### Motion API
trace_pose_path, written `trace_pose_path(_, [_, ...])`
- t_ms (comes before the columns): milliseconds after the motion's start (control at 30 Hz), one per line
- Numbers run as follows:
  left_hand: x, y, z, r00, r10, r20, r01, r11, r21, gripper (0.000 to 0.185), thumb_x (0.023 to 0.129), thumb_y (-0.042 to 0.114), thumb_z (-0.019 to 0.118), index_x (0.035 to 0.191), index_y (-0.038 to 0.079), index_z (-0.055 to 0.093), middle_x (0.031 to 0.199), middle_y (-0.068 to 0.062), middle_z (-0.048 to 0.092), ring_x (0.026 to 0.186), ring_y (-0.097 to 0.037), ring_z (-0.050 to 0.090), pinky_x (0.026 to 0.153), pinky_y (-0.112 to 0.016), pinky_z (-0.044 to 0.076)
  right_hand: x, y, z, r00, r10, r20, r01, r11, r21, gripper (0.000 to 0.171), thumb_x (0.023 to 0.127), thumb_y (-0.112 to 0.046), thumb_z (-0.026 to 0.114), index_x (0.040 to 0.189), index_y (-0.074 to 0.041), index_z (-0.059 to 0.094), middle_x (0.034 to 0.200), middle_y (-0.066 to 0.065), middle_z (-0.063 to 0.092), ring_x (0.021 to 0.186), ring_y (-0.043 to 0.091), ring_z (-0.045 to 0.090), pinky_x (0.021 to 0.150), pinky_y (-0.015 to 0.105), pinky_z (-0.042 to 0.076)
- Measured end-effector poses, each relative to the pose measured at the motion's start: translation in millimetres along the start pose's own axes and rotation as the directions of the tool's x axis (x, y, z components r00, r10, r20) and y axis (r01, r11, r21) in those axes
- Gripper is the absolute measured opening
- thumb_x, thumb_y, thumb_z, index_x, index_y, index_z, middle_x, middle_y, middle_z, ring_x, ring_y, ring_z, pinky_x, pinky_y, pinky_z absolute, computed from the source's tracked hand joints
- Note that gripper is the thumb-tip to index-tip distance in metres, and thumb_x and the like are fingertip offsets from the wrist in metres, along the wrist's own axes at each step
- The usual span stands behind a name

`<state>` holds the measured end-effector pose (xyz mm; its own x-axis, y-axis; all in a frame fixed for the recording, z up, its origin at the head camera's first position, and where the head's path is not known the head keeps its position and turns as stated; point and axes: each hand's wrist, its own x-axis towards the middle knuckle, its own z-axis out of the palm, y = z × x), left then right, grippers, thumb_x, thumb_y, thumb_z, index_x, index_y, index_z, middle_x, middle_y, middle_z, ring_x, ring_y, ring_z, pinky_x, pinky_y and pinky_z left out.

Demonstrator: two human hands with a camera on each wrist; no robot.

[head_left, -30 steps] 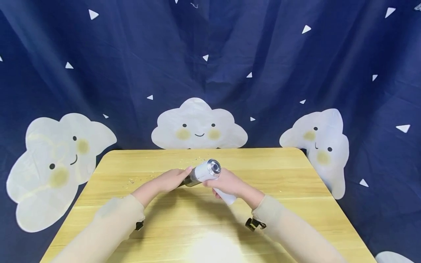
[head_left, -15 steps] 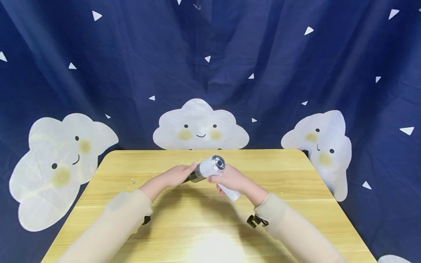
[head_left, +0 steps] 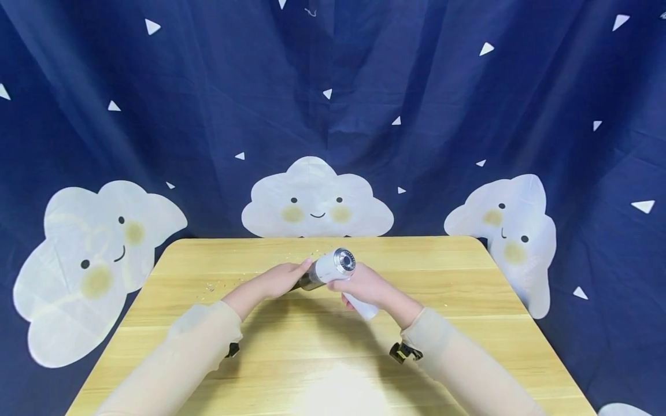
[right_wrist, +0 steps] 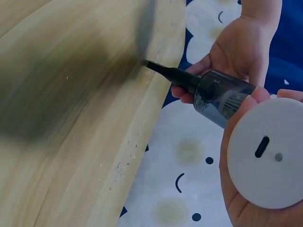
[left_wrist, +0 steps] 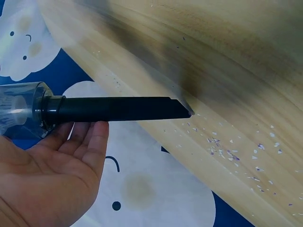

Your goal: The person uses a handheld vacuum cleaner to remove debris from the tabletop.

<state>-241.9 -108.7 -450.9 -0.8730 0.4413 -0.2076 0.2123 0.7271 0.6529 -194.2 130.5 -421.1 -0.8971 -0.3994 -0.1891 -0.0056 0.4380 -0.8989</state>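
A white handheld vacuum cleaner [head_left: 328,268] with a silver, vented end is held over the table's far half. My right hand [head_left: 364,285] grips its white handle; the round handle base [right_wrist: 277,175] faces the right wrist camera. At the front, my left hand [head_left: 279,279] holds the vacuum with its thumb along the clear dust cup [right_wrist: 220,97] and fingers against the black crevice nozzle [left_wrist: 123,109]. The slanted nozzle tip is right at the tabletop, close to small pale and purple scraps [left_wrist: 232,155].
The wooden table [head_left: 333,341] has rounded far corners. More scraps [right_wrist: 118,171] lie scattered along its far edge. Behind it hangs a dark blue curtain [head_left: 208,115] printed with clouds and white triangles. Dark camera mounts [head_left: 404,352] sit at the sleeve cuffs.
Both hands and the vacuum cleaner have shifted slightly to the right since a second ago, the left forearm most. Over the last half second they have hardly moved. Both holds are unchanged.
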Motion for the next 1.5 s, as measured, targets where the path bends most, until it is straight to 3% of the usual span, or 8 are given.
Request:
trace_pose_path(400, [-3.2, -5.6, -3.5, 1.0, -0.015, 0.0, 0.015, 1.0, -0.006, 0.081, 0.102, 0.067, 0.015, 0.141, 0.009, 0.058, 0.142, -0.016, 0.057, 0.134, -0.04, 0.048, 0.112, -0.058, 0.034, 5.3, 2.9, 6.3, 1.0, -0.001, 0.011, 0.001, 1.0, 0.028, 0.043, 0.085, -0.028, 0.075, 0.119, -0.004, 0.063, 0.077, 0.029, 0.064, 0.053, 0.028, 0.063, 0.052, 0.044, 0.058])
trace_pose_path(633, [-6.1, -13.7, -7.3, 1.0, -0.018, -0.001, 0.018, 1.0, 0.025, 0.085, 0.102, 0.068, 0.013, 0.14, 0.007, 0.058, 0.139, -0.017, 0.059, 0.131, -0.041, 0.051, 0.111, -0.058, 0.035, 10.2, 0.4, 13.2, 1.0, -0.006, 0.025, 0.005, 0.999, 0.044, 0.04, 0.087, -0.026, 0.074, 0.118, -0.004, 0.062, 0.07, 0.02, 0.064, 0.051, 0.027, 0.062, 0.049, 0.039, 0.057])
trace_pose_path(767, [-8.6, -16.1, -9.7, 1.0, -0.013, 0.001, 0.013, 0.999, 0.038, 0.082, 0.103, 0.065, 0.014, 0.137, 0.006, 0.06, 0.135, -0.017, 0.061, 0.128, -0.041, 0.053, 0.109, -0.057, 0.038, 11.8, -1.3, 17.4, 0.999, 0.002, 0.04, -0.005, 0.997, 0.083, 0.042, 0.087, -0.024, 0.074, 0.121, -0.004, 0.06, 0.07, 0.022, 0.063, 0.051, 0.029, 0.062, 0.047, 0.036, 0.056])
trace_pose_path(967, [-13.4, -18.8, -12.8, 1.0, -0.023, 0.004, 0.023, 0.999, 0.032, 0.082, 0.103, 0.065, 0.015, 0.136, 0.006, 0.061, 0.135, -0.017, 0.061, 0.128, -0.04, 0.054, 0.109, -0.057, 0.038, 15.3, -0.8, 22.1, 0.998, 0.001, 0.056, -0.008, 0.993, 0.119, 0.046, 0.086, -0.023, 0.075, 0.124, -0.003, 0.059, 0.069, 0.022, 0.062, 0.047, 0.022, 0.059, 0.045, 0.035, 0.056])
trace_pose_path(1200, [-19.4, -24.4, -16.2, 0.999, -0.036, 0.002, 0.035, 0.998, 0.048, 0.081, 0.104, 0.064, 0.015, 0.135, 0.006, 0.062, 0.134, -0.018, 0.062, 0.127, -0.042, 0.054, 0.108, -0.059, 0.038, 18.0, -4.2, 27.5, 0.996, -0.011, 0.084, -0.002, 0.989, 0.146, 0.047, 0.087, -0.021, 0.074, 0.128, -0.005, 0.057, 0.077, 0.034, 0.061, 0.049, 0.028, 0.06, 0.048, 0.04, 0.057])
trace_pose_path(1500, [-30.4, -28.3, -21.4, 0.999, -0.042, 0.003, 0.042, 0.998, 0.04, 0.081, 0.105, 0.062, 0.014, 0.136, 0.003, 0.06, 0.135, -0.021, 0.06, 0.128, -0.044, 0.053, 0.108, -0.06, 0.037, 21.3, -9.0, 37.0, 0.995, 0.006, 0.104, -0.021, 0.989, 0.149, 0.046, 0.086, -0.022, 0.074, 0.125, -0.005, 0.057, 0.077, 0.032, 0.061, 0.049, 0.024, 0.059, 0.051, 0.043, 0.058])
